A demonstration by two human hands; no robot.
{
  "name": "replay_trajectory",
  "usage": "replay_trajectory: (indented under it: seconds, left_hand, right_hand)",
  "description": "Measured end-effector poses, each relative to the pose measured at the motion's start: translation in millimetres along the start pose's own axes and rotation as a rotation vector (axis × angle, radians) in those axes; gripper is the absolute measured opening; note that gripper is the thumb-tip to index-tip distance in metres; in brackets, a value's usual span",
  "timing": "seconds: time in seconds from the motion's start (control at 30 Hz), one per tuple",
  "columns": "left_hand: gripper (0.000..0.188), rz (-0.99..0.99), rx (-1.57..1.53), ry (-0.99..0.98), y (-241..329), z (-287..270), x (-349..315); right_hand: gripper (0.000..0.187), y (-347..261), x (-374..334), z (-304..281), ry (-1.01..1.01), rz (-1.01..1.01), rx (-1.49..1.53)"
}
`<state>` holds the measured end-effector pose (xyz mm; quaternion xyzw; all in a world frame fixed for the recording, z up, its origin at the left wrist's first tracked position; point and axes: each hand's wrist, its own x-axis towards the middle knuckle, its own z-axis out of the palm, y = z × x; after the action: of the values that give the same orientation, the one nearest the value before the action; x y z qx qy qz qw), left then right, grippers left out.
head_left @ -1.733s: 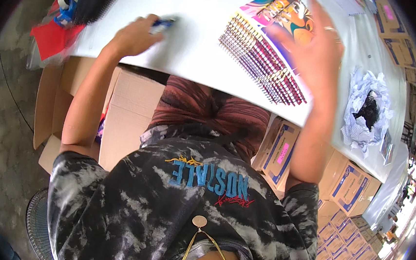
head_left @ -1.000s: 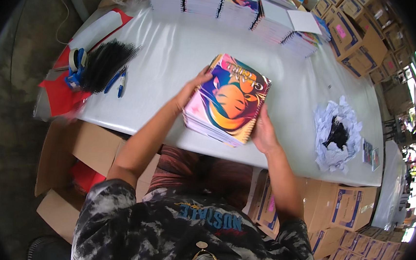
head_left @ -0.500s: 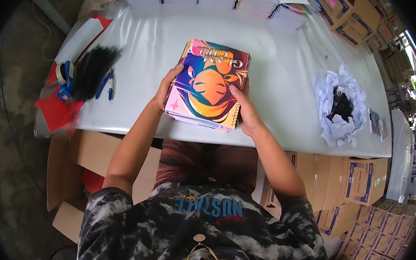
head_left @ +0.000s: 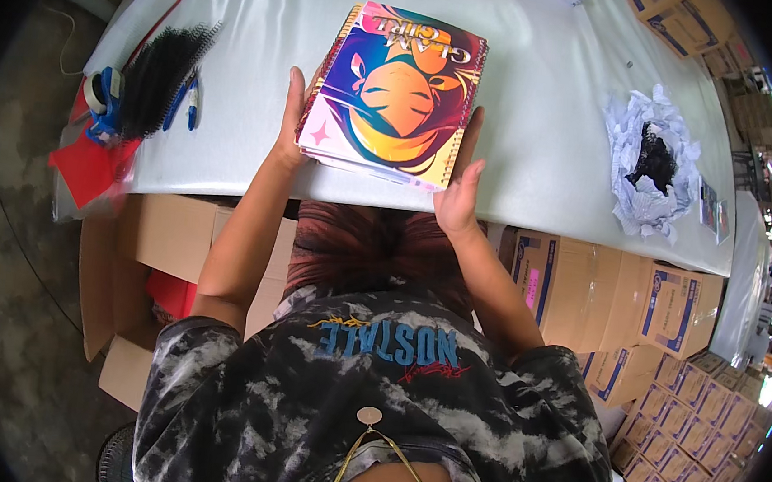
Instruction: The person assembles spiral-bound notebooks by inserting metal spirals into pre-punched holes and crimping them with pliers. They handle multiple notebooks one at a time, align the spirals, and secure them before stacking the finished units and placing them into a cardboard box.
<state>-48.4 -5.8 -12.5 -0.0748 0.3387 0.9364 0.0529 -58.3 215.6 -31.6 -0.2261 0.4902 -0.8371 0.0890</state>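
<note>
A stack of spiral-bound notebooks (head_left: pixel 395 97) with a colourful cartoon cover is between my hands near the front of the table; the cover faces up, upside down to me. Coils show along both its left and right sides. My left hand (head_left: pixel 293 125) is against the stack's left side, thumb raised beside the edge and the other fingers hidden behind it. On the lower right side, my right hand (head_left: pixel 463 188) presses the edge, its fingers along the side and its thumb off the cover. Whether the stack touches the table cannot be made out.
Left on the table (head_left: pixel 241 130) lie black binding coils (head_left: pixel 158 78), a blue tape dispenser (head_left: pixel 104 106), blue pen-like tools (head_left: pixel 188 103) and red sheets (head_left: pixel 88 168). Crumpled white paper (head_left: pixel 622 183) with black coils inside lies right. Cardboard cartons (head_left: pixel 573 283) stand below the table edge.
The view has shifted, and the stack appears larger and higher in it. My right thumb has come off the cover, and my right hand has slid toward the stack's near corner.
</note>
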Motion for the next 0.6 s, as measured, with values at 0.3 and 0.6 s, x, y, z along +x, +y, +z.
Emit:
replay_trajectory:
  seconds: [0.3,0.6]
  left_hand:
    - [0.084,0.216,0.272,0.029,-3.7,-4.1,-8.9]
    - [0.058,0.597,1.576,0.458,57.7,-36.8,-24.3]
  right_hand:
    - [0.122,-17.7,-3.1,-9.7,-0.233,0.071,-0.341]
    - [0.081,-11.2,-17.2,-26.8,-0.387,0.119,-1.254]
